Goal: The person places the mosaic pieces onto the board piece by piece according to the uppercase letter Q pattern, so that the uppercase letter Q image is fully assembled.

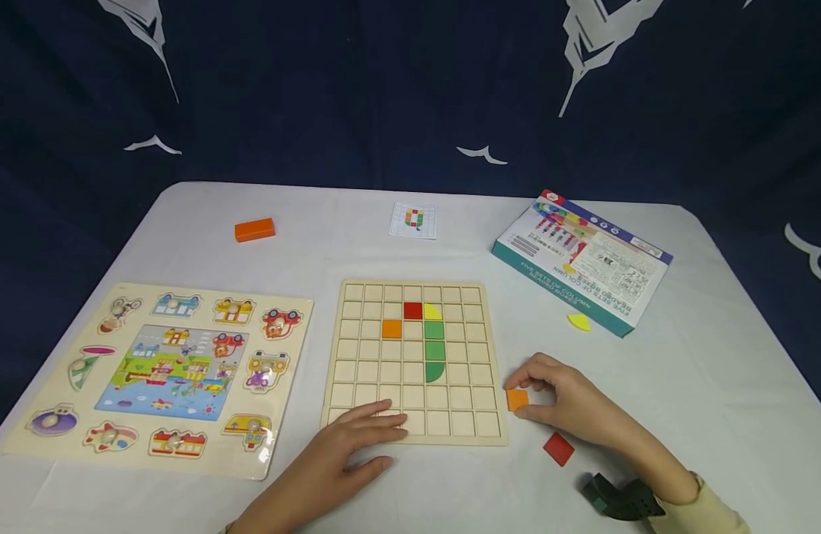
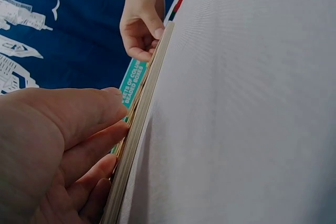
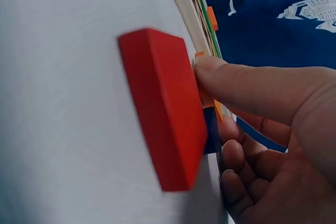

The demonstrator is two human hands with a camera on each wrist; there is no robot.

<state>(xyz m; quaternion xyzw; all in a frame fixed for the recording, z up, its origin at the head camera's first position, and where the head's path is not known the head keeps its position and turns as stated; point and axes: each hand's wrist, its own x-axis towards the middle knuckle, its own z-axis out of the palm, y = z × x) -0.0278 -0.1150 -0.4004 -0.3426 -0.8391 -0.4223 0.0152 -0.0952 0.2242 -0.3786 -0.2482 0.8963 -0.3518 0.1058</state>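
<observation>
- My right hand (image 1: pixel 573 400) pinches an orange square (image 1: pixel 517 400) just beside the grid board (image 1: pixel 462 397).
- My left hand (image 1: pixel 346 455) rests on it, fingers extended.
- 6 pieces (image 1: pixel 434 350) sit placed; a red block (image 1: pixel 558 449) and yellow piece (image 1: pixel 579 322) remain outside.

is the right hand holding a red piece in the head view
No, the right hand pinches an orange square, while a loose red piece lies on the white cloth near it.

Head view from above, low wrist close-ups
</observation>
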